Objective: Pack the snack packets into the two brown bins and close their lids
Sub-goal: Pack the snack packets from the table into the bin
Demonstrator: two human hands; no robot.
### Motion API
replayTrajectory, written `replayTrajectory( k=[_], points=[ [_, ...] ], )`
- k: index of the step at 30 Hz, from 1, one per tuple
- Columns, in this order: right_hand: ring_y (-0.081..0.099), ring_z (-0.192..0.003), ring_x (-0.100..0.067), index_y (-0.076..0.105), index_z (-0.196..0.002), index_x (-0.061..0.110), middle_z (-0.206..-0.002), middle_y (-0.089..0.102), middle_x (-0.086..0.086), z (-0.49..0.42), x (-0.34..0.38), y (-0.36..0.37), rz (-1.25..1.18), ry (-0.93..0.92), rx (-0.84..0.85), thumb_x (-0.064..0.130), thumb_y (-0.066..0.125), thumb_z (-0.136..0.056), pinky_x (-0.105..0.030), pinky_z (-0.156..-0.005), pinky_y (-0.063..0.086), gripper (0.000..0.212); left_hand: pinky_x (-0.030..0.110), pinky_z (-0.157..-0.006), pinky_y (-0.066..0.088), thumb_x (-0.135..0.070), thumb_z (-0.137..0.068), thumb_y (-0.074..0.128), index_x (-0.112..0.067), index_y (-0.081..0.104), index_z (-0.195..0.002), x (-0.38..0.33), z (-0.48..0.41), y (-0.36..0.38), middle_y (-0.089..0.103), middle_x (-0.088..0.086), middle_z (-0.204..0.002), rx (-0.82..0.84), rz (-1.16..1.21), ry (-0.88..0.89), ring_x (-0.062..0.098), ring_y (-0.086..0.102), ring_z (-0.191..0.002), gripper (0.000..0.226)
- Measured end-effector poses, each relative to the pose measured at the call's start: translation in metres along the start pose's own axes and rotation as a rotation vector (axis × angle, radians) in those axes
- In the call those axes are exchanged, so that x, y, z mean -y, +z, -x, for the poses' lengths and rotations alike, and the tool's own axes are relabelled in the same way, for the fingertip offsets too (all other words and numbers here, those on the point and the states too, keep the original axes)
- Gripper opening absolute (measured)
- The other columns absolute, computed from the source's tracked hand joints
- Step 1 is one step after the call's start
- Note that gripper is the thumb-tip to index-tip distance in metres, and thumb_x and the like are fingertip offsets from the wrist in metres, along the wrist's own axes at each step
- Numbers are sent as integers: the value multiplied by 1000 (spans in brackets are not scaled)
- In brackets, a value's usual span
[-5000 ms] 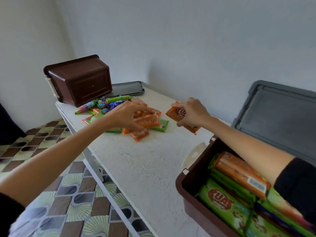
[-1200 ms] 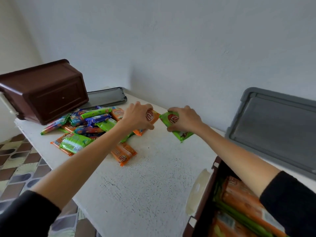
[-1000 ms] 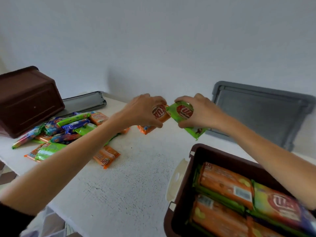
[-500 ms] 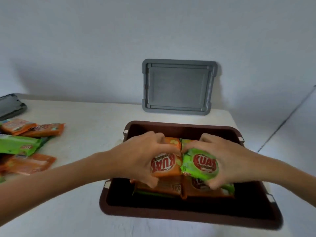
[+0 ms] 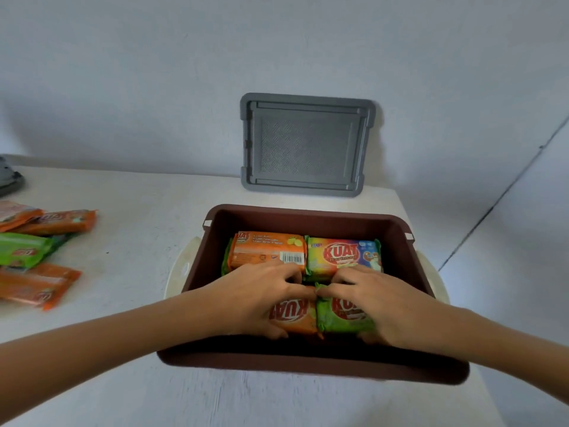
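Gripping an orange packet [image 5: 292, 315], the left hand [image 5: 255, 298] curls over it. The right hand [image 5: 380, 306] clasps a green packet [image 5: 341, 320] alongside. Both packets lie beneath the palms at the near end of the brown bin [image 5: 308, 212], long axes pointing away. Loose packets [image 5: 37, 251] wait at the left edge of the worktop [image 5: 138, 211], nearer the left hand. The grey lid [image 5: 304, 146] leans at its back edge.

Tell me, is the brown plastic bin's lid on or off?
Off. The grey rectangular lid leans against the wall behind the open brown plastic bin.
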State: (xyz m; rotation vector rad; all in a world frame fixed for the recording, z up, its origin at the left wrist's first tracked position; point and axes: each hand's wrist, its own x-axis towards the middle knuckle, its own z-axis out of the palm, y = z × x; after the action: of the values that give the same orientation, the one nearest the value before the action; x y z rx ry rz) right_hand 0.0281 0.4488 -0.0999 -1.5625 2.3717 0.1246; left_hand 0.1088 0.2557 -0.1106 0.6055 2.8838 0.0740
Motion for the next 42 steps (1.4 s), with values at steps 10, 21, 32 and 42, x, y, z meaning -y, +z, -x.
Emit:
replayTrajectory(
  k=[10,21,32,42],
  points=[
    [45,-104,-6,40,-135,38,-118,46,10,-20,6,-37,42,-74,-106,40,61,-83,-20,-75,38,56,27,-84,49,-40,-89,52,-30,54,-124,8,15,-32,56,-9,-117,-200,96,-92,6,54,-101,36],
    [57,-100,-9,50,-129,31,-113,55,6,-128,79,-86,-107,-331,-330,34,60,-86,-16,-73,43,44,26,-79,53,-31,-87,60,-23,65,-109,85,128,-58,64,-5,-101,-559,181,-600,6,61,-86,24],
    [52,-113,-20,51,-130,22,-124,56,-4,-272,231,-85,-69,-597,-234,25,62,-84,-25,-79,39,47,38,-94,42,-31,-84,62,-20,53,-126,175,306,40,52,10,-120,-460,194,-1359,27,50,-113,45],
    [17,-136,-42,1,-147,36,-151,1,-21,-357,284,-7,91,-452,51,43,56,-86,-46,-106,35,83,55,-110,23,-41,-69,75,-35,16,-145,199,355,102,15,10,-149,-111,107,-1476,31,18,-138,97]
  ],
)
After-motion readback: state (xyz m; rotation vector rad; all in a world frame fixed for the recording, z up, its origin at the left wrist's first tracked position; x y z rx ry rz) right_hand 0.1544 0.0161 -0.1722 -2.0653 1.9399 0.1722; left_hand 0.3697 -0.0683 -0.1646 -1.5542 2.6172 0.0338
